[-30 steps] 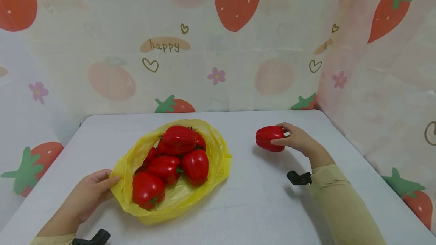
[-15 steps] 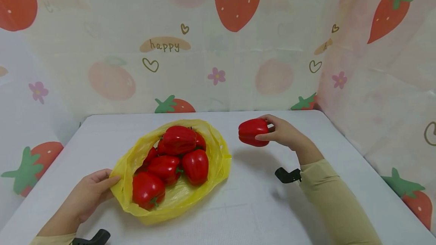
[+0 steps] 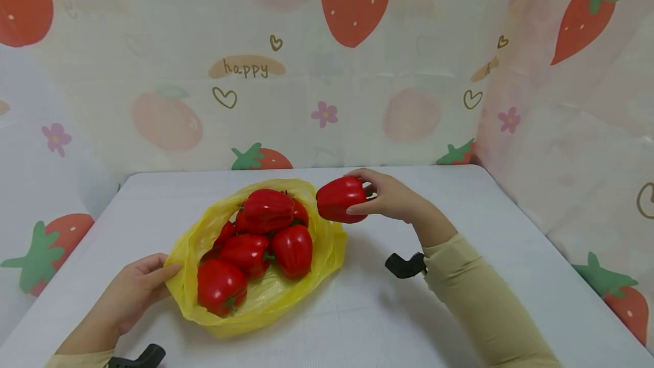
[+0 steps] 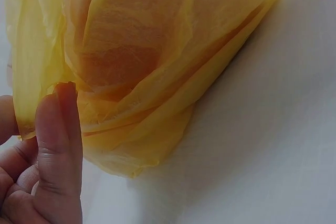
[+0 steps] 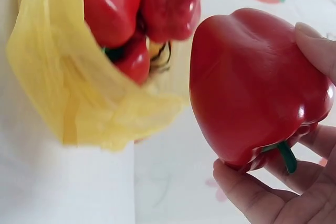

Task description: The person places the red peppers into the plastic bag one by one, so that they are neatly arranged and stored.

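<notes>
A yellow plastic bag (image 3: 327, 249) stands with its mouth spread wide on the white table, several red bell peppers (image 3: 268, 210) heaped inside. My left hand (image 3: 130, 294) pinches the bag's rim at its near left side; in the left wrist view the thumb (image 4: 55, 145) presses the thin film against the fingers. My right hand (image 3: 390, 197) grips one more red bell pepper (image 3: 339, 200) by its stem end, above the table at the bag's right rim. The right wrist view shows this pepper's green stem (image 5: 287, 157) toward the palm.
A white table (image 3: 409, 322) carries the bag, with its far edge against a strawberry-print cloth wall (image 3: 357, 129). Similar cloth hangs on the left and right sides. Black camera mounts (image 3: 405, 266) stick out from both wrists.
My right hand has carried its bell pepper leftward, lifting it a little, from the table's right part to the bag's right rim. The left hand and bag have stayed in place.
</notes>
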`<state>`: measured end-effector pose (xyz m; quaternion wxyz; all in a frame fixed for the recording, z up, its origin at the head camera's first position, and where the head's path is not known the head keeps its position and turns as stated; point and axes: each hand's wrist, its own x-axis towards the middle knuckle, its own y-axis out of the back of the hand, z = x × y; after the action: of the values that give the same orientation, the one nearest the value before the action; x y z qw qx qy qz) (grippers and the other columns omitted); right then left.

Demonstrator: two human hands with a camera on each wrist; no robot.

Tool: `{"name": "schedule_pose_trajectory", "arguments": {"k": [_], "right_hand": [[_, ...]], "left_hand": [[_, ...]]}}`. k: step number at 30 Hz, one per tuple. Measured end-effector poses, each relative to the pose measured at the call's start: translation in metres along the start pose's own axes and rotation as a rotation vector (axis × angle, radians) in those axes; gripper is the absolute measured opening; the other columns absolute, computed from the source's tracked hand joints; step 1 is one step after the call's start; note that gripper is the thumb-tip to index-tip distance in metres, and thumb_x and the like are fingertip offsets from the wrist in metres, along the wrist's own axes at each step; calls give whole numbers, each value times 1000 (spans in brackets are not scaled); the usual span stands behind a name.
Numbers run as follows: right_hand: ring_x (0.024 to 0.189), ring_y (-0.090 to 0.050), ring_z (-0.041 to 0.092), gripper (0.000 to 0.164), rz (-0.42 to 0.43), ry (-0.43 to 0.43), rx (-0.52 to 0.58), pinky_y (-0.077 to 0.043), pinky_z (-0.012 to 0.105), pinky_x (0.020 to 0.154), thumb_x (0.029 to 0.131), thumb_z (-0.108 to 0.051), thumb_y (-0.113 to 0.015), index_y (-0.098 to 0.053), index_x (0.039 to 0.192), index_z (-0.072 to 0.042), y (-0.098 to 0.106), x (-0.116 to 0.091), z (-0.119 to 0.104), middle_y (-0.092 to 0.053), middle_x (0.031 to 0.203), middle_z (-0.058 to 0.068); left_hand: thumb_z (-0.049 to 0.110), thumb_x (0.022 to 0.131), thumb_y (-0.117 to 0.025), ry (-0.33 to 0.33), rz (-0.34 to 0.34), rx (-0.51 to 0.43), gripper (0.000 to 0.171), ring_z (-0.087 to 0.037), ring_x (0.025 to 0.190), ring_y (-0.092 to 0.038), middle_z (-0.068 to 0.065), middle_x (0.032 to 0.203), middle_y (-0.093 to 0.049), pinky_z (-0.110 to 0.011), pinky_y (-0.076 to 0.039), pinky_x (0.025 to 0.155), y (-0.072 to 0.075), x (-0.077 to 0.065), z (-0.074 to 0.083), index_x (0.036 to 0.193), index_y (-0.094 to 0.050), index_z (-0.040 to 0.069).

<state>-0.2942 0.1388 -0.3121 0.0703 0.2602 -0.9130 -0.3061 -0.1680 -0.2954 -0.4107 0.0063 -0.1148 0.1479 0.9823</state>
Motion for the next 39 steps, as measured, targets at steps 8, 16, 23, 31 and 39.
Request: {"name": "schedule_pose_trajectory", "arguments": {"k": [8, 16, 23, 31, 39], "right_hand": [[105, -52, 22, 62, -125, 110, -4, -54, 33, 74, 72, -27, -78, -46, 125, -25, -27, 9, -21, -52, 116, -2], [106, -51, 17, 60, -236, 210, -39, -52, 28, 77, 74, -26, -76, -44, 124, -22, -53, 12, -38, -52, 115, -4], [105, -49, 11, 58, -311, 281, -176, -49, 21, 80, 72, -31, -77, -44, 119, -23, -71, 15, -46, -52, 112, -8], [111, -42, 8, 57, -341, 324, -296, -47, 20, 80, 72, -34, -77, -47, 119, -24, -92, 17, -51, -48, 118, -9], [118, -37, 7, 61, -372, 377, -379, -43, 20, 89, 72, -34, -76, -48, 126, -25, -107, 19, -51, -45, 125, -9]], "left_hand": [[36, 89, -57, 4, -1, 2, 44, -14, 86, -58, 0, 102, -60, -27, -53, 78, -1, 0, -1, 114, -53, -2], [37, 90, -56, -6, 3, 1, 48, -16, 87, -58, -3, 103, -60, -27, -52, 78, -1, 1, 0, 116, -51, -3], [36, 90, -56, 4, 8, 16, 47, -16, 87, -58, -3, 103, -60, -27, -53, 78, -2, 0, 1, 116, -50, -3], [34, 90, -56, 20, 6, 17, 45, -14, 85, -57, -1, 101, -60, -25, -53, 77, -3, 0, 1, 115, -52, -3], [35, 90, -56, 15, 4, 24, 47, -14, 86, -57, -2, 102, -59, -26, -53, 77, -2, 1, 1, 116, -51, -3]]}}
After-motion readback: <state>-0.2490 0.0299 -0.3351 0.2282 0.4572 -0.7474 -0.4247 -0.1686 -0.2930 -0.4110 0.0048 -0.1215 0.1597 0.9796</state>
